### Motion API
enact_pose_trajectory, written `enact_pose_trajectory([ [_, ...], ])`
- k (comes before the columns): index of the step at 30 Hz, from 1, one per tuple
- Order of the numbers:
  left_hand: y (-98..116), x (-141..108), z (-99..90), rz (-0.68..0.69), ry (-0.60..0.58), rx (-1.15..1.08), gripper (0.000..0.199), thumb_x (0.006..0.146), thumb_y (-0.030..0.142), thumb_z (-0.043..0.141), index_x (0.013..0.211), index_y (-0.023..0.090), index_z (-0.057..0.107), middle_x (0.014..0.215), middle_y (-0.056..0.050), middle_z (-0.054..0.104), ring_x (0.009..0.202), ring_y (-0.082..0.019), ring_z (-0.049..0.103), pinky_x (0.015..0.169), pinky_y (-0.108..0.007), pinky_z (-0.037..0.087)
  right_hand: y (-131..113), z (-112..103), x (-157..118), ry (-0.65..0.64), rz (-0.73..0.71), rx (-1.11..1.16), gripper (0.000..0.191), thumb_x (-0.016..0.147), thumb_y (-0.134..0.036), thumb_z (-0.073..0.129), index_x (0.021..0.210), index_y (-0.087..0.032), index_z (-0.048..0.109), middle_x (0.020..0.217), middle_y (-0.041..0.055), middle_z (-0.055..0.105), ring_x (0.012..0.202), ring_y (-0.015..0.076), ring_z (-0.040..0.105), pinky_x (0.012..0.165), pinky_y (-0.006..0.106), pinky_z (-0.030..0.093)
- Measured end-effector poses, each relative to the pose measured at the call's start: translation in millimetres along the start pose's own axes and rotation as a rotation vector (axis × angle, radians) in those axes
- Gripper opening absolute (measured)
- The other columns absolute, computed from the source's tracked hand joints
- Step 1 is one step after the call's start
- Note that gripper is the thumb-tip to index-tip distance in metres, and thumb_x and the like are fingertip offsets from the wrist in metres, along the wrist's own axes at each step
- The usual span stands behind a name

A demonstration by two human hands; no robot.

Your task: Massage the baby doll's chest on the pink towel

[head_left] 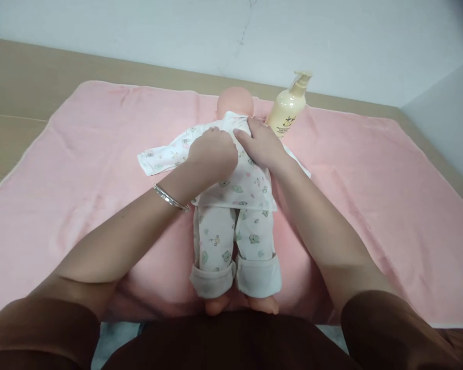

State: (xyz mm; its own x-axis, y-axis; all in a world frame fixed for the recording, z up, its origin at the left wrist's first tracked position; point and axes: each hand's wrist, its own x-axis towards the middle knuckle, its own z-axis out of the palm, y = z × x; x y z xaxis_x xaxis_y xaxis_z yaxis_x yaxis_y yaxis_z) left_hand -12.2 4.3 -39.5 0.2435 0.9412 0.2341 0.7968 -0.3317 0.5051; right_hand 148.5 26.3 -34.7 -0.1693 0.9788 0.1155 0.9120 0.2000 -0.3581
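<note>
A baby doll (pixel 236 101) lies on a pink blanket (pixel 100 133), its head away from me and its feet at the near edge. It wears a white patterned top (pixel 239 191) and matching pants (pixel 254 234) with cuffs rolled up. My left hand (pixel 214 154) is curled into a fist over the chest; what its fingers hold, if anything, is hidden. My right hand (pixel 263 144) lies on the upper chest by the collar, thumb apart from the other fingers. The top's left-side sleeve stretches flat and no doll hand shows at its cuff.
A pale yellow pump bottle (pixel 287 110) leans on the blanket beside the doll's head, close beyond my right hand. The wooden table (pixel 31 67) shows around the blanket, with a white wall behind.
</note>
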Motion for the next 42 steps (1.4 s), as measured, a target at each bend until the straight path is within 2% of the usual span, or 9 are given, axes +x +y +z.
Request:
enact_pose_trajectory([
  [4,-3,8,-5.2,-0.063,-0.007,-0.020,0.028,0.099,0.026,0.047,0.079,0.018,0.065,0.083,-0.011,0.066,0.105,-0.032,0.069,0.112,-0.057,0.057,3,6,-2,0.066,-0.010,-0.028,0.056,0.110,-0.050,0.030,0.136,-0.010,0.060,0.150,0.0236,0.063,0.149,0.0403,0.052,0.126,0.063,0.040],
  [12,-28,31,9.0,-0.062,0.007,-0.054,0.038,0.104,0.034,0.036,0.113,0.016,0.068,0.122,-0.019,0.070,0.129,-0.036,0.064,0.122,-0.057,0.049,-28,-7,-37,-0.002,-0.027,-0.224,0.059,0.109,-0.042,0.031,0.136,0.001,0.061,0.135,0.0301,0.070,0.137,0.0427,0.063,0.133,0.068,0.026],
  [21,-3,6,1.3,0.060,0.016,-0.036,0.022,0.099,0.030,0.049,0.088,0.018,0.064,0.092,-0.011,0.067,0.108,-0.030,0.068,0.119,-0.054,0.052,7,-6,3,-0.081,0.009,-0.019,0.071,0.111,-0.059,0.027,0.157,-0.008,0.046,0.170,0.0243,0.042,0.163,0.0402,0.035,0.133,0.063,0.029],
  [24,-11,18,-3.0,-0.067,0.048,-0.133,0.031,0.102,0.039,0.045,0.087,0.020,0.064,0.090,-0.011,0.070,0.100,-0.028,0.068,0.112,-0.051,0.056,-11,-9,-15,-0.054,-0.008,-0.142,0.067,0.113,-0.049,0.025,0.149,0.000,0.053,0.155,0.0290,0.057,0.152,0.0424,0.049,0.129,0.059,0.036],
  [28,-34,39,7.1,-0.071,0.135,-0.216,0.033,0.103,0.047,0.046,0.106,0.021,0.067,0.113,-0.013,0.075,0.119,-0.030,0.066,0.117,-0.050,0.053,-40,-15,-40,-0.035,-0.006,-0.236,0.055,0.111,-0.037,0.030,0.136,0.002,0.060,0.135,0.0297,0.067,0.137,0.0434,0.060,0.122,0.059,0.045],
  [32,-37,40,15.8,-0.057,0.081,-0.105,0.039,0.104,0.045,0.038,0.094,0.020,0.066,0.104,-0.013,0.074,0.113,-0.030,0.066,0.123,-0.054,0.047,-36,-12,-30,-0.017,0.010,-0.079,0.055,0.111,-0.043,0.031,0.136,-0.005,0.060,0.137,0.0258,0.067,0.137,0.0416,0.060,0.117,0.061,0.049],
  [36,-13,22,11.9,-0.066,0.048,0.008,0.024,0.101,0.025,0.043,0.092,0.016,0.064,0.107,-0.015,0.069,0.118,-0.032,0.066,0.119,-0.050,0.048,-10,-3,-2,0.008,0.063,0.078,0.069,0.110,-0.057,0.037,0.152,-0.004,0.048,0.156,0.0261,0.056,0.152,0.0400,0.049,0.124,0.058,0.045],
  [40,4,11,9.5,-0.025,0.032,0.024,0.019,0.095,0.014,0.047,0.098,0.015,0.066,0.108,-0.016,0.069,0.124,-0.034,0.063,0.123,-0.050,0.045,1,-2,10,-0.028,0.109,0.072,0.086,0.107,-0.058,0.048,0.168,-0.003,0.025,0.181,0.0234,0.018,0.171,0.0373,0.016,0.137,0.057,0.027],
  [42,2,13,10.9,-0.074,0.024,0.022,0.024,0.098,0.018,0.043,0.103,0.014,0.066,0.110,-0.018,0.070,0.123,-0.035,0.063,0.122,-0.052,0.046,-1,-5,8,-0.057,0.095,0.042,0.084,0.108,-0.058,0.045,0.166,0.000,0.029,0.180,0.0244,0.020,0.171,0.0373,0.017,0.138,0.056,0.025],
])
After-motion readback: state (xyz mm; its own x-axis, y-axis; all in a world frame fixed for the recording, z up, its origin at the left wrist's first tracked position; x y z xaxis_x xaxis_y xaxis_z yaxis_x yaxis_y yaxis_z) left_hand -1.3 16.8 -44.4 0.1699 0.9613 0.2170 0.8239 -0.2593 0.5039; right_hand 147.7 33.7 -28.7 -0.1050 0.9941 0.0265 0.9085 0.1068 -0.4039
